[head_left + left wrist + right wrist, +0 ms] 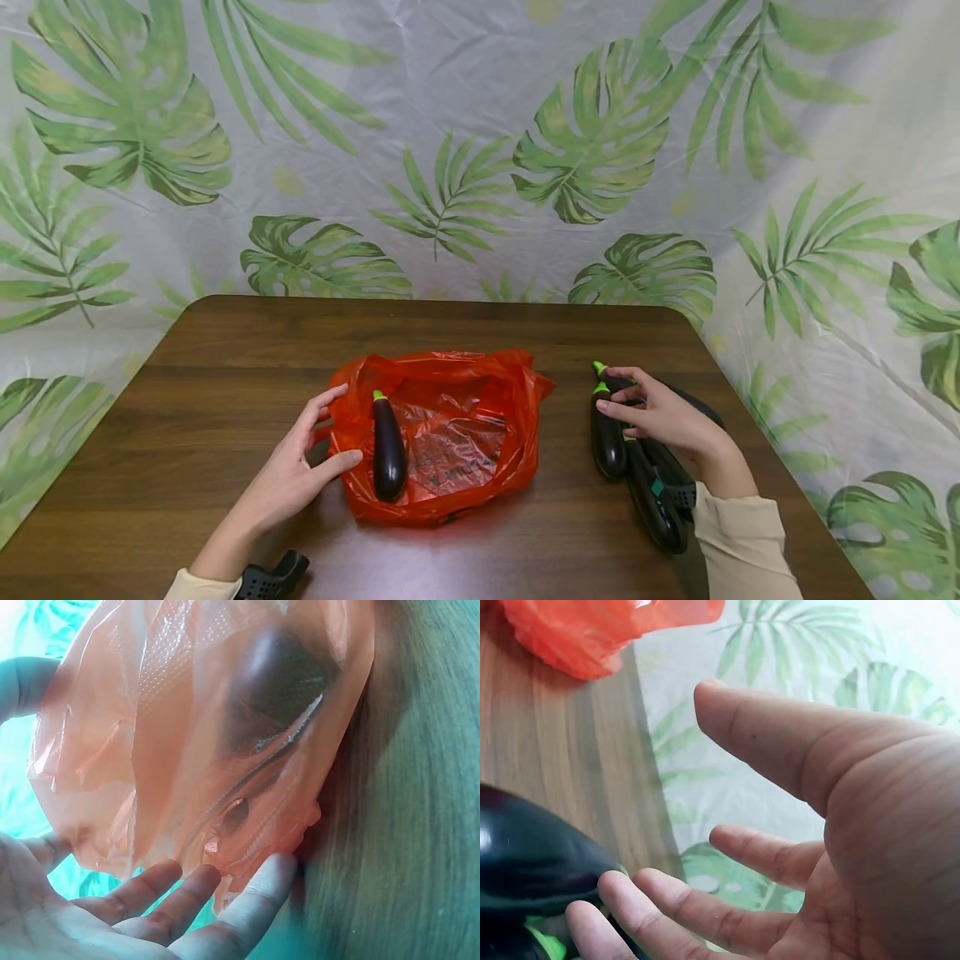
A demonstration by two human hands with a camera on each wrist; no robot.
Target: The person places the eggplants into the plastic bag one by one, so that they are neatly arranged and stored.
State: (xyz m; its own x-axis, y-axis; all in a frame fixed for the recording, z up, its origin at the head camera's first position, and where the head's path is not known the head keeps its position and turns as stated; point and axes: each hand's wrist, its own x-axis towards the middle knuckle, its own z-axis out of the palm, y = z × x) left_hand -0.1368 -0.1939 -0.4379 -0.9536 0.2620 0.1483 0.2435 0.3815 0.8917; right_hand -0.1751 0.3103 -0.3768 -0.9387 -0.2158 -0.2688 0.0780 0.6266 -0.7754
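Observation:
A crumpled red plastic bag sits on the table with its mouth spread wide. One dark eggplant with a green stem end lies inside, along the left wall. My left hand is at the bag's left side, its fingers touching the plastic and the thumb near the rim. In the left wrist view those fingers are fairly straight against the bag. On the right, my right hand hovers over several eggplants, fingers spread and apart from the thumb. In the right wrist view its fingertips are close to an eggplant.
The brown wooden table holds the bag near its middle and the eggplant group by its right edge. A leaf-printed cloth hangs behind the table. The right-hand eggplants lie close together, partly hidden by the hand.

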